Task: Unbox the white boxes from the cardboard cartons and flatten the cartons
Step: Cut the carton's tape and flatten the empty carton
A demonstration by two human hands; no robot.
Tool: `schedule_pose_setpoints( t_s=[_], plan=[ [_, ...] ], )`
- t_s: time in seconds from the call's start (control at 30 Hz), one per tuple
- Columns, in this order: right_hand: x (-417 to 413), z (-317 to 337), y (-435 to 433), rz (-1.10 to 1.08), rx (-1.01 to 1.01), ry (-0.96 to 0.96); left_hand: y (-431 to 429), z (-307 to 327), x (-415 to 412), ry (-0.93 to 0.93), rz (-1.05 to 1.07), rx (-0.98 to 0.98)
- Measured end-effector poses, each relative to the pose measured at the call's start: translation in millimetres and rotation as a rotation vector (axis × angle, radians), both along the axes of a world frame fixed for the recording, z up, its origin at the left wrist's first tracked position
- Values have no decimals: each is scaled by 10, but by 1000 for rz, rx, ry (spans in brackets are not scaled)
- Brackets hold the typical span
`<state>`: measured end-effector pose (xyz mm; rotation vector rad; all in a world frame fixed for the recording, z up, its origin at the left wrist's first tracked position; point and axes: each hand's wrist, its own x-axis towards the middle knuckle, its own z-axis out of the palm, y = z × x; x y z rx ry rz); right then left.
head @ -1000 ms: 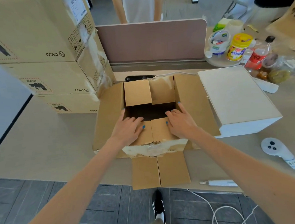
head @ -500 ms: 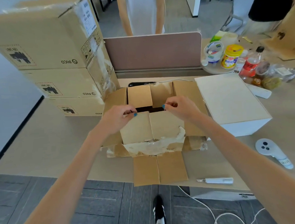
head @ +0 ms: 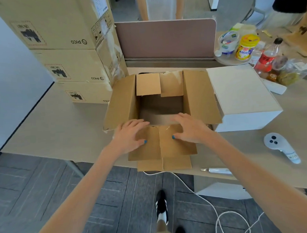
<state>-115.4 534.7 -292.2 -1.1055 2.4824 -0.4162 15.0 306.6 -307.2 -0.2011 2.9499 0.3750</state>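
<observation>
An open brown cardboard carton (head: 120, 102) lies in the middle of the table with its flaps spread outward and nothing visible inside. My left hand (head: 130, 134) lies flat with spread fingers on the near left flap. My right hand (head: 191, 128) lies flat on the near right flap beside it. Both near flaps are folded down toward me over the table edge. A white box (head: 239, 93) stands just right of the carton.
Three stacked closed cartons (head: 65, 55) fill the far left. A mauve desk divider (head: 165, 40) stands behind the carton. Bottles and jars (head: 246, 47) crowd the far right. A white controller (head: 280, 147) and a box cutter (head: 216, 170) lie near the front edge. A person stands beyond the divider.
Half a second ago my hands pinched the near flaps upright over the opening. Now the flaps are folded outward toward me and both hands lie flat on them.
</observation>
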Motion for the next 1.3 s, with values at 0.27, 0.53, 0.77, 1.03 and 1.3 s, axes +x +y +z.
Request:
schedule_pose_setpoints(
  t_s=[0.27, 0.53, 0.77, 1.03, 1.3],
  plan=[
    [118, -463, -35, 10, -21, 422, 109, -612, -6, 282, 95, -211],
    [93, -445, 25, 20, -215, 373, 91, -454, 15, 339, 72, -158],
    [-263, -228, -206, -19, -243, 386, -85, -261, -432, 318, 95, -147],
    [-1005, -240, -752, -122, -41, 478, -417, -286, -1377, 331, 58, -174],
    [-1754, -512, -1271, -211, 272, 496, -659, -394, -2277, 134, 3, -248]
  ],
)
